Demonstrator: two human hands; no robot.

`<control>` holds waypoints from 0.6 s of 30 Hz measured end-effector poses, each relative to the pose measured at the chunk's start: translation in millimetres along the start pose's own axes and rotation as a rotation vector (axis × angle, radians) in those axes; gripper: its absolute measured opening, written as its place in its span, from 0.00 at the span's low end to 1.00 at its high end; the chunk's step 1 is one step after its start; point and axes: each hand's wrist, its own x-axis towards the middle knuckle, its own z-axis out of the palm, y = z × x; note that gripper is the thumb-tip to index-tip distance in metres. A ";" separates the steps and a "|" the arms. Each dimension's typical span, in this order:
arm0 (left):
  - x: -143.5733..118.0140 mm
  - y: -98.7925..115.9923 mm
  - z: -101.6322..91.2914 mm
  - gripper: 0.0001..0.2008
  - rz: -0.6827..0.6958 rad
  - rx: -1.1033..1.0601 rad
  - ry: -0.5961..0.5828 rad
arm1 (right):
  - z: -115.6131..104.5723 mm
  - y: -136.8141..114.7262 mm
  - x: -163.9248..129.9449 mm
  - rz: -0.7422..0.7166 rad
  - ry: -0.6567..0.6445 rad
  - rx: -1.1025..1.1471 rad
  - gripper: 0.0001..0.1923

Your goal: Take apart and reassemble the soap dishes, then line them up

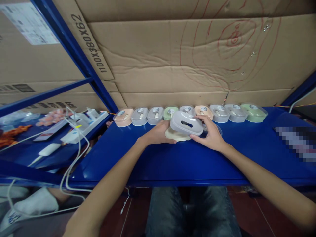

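My right hand (pixel 209 134) grips the right end of a grey oval tray-like part (pixel 184 121) that has a dark slot through its middle. That part is tilted above a cream-coloured base (pixel 178 135) on the table. My left hand (pixel 160 134) curls around the base's left side, thumb at the front; its far fingers are hidden. Partly behind my right hand lies a clear plastic lid (pixel 218 130). Just beyond both hands stands a row of closed oval boxes with clear lids, among them a green box (pixel 171 113) and a peach box (pixel 203 111).
Cardboard walls (pixel 148 59) back the blue table (pixel 118 154). A white power strip (pixel 85 126) with cables stands left, beside a blue frame post (pixel 103 92). A pixelated dark item (pixel 296 143) lies right. Another person's sleeve (pixel 37 202) shows at lower left.
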 end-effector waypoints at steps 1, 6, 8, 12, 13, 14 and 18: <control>0.1 0.3 -0.1 0.48 0.004 -0.016 -0.003 | 0.6 0.9 -0.1 0.005 -0.016 0.010 0.37; 0.2 2.0 -2.9 0.53 -0.015 -0.128 -0.041 | 1.0 3.2 -1.4 0.019 -0.092 0.070 0.41; -0.6 2.8 -6.6 0.56 -0.043 -0.184 -0.065 | 0.6 2.9 -1.6 0.021 -0.103 0.086 0.42; -3.5 5.9 -16.8 0.64 -0.178 -0.283 -0.120 | -0.1 2.5 -1.5 0.004 -0.132 0.085 0.43; -4.0 7.1 -18.9 0.65 -0.208 -0.292 -0.123 | 0.0 2.7 -1.7 -0.003 -0.147 0.077 0.43; -4.4 8.3 -20.5 0.65 -0.225 -0.291 -0.122 | 0.2 2.9 -2.0 -0.009 -0.164 0.066 0.43; -4.0 12.1 -20.4 0.61 -0.178 -0.250 -0.104 | 1.3 2.9 -3.7 -0.024 -0.233 0.026 0.45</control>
